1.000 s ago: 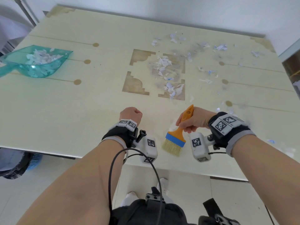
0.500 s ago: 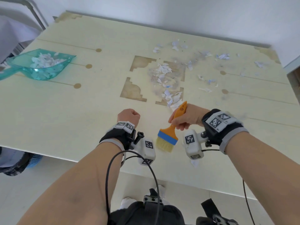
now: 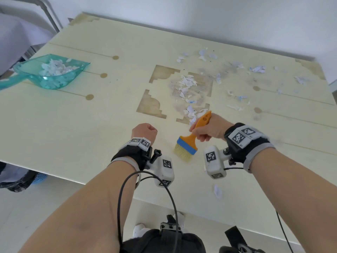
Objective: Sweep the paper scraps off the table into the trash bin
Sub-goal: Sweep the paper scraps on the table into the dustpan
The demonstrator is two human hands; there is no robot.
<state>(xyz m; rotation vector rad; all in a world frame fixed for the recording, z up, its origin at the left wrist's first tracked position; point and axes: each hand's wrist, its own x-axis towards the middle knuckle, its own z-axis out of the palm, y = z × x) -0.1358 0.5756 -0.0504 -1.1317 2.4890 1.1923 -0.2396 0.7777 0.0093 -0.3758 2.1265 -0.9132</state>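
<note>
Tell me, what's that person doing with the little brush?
A person is cleaning torn paper off a table. Their right hand grips an orange brush with its bristles down near the table's front edge. Their left hand is a closed fist holding nothing. Lots of paper scraps lie past the brush, and a green dustpan at the far left already holds some.

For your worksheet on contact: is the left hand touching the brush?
Apart. The head view shows bare table between the fisted left hand and the brush, which the right hand grips.
</note>
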